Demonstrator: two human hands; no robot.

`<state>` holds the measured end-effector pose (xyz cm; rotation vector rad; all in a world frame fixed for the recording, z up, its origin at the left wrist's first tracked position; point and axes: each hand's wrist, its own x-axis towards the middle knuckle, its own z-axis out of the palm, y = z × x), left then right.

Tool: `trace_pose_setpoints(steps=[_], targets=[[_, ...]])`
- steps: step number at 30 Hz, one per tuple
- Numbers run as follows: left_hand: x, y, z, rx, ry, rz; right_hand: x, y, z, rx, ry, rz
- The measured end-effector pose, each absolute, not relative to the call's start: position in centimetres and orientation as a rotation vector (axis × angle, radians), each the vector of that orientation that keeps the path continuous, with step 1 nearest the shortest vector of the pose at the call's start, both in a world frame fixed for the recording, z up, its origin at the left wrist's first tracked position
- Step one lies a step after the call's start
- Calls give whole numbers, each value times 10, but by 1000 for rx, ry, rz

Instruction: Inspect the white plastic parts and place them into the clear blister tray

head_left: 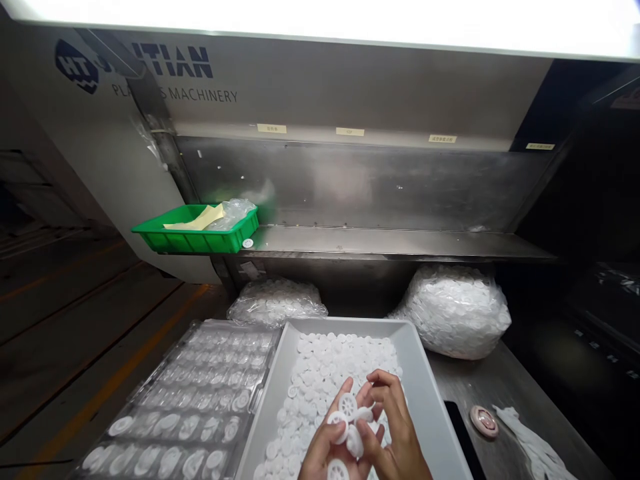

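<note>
White discs [349,405] are apparently being picked over: left hand [321,448] cups several above the gray tub [425,393], right hand [397,433] curled, grip unclear; next move likely needs steadiness

An overexposed lamp [330,27] overhead lights the white plastic discs [345,347]; a soft sheen marks the steel backboard [345,180]. The left floor [65,353] is dim, the edges stretched.

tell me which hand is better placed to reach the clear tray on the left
Probably the left hand: it is nearer the clear tray, though white discs sit in its grasp. The right hand lies farther off, beyond the left, with its fingers also at the discs.
</note>
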<state>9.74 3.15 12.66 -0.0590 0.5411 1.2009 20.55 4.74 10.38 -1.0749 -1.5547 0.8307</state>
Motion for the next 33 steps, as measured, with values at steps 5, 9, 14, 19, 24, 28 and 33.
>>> trace_pose_setpoints(steps=[5,9,14,19,24,28,33], targets=[[95,30,133,-58,569,1153,206,52,101,-1000,-1553,1013],[95,29,143,-99,597,1169,207,56,98,-963,-1545,1104],[94,27,156,-161,650,1158,213,58,102,-908,-1569,1194],[93,29,158,-179,646,1119,217,56,101,-866,-1575,1215],[92,28,148,-143,630,1078,220,55,96,-885,-1555,1207],[93,26,141,-130,601,1075,223,55,95,-919,-1515,1189],[93,26,140,-112,572,1076,224,52,95,-950,-1489,1162]])
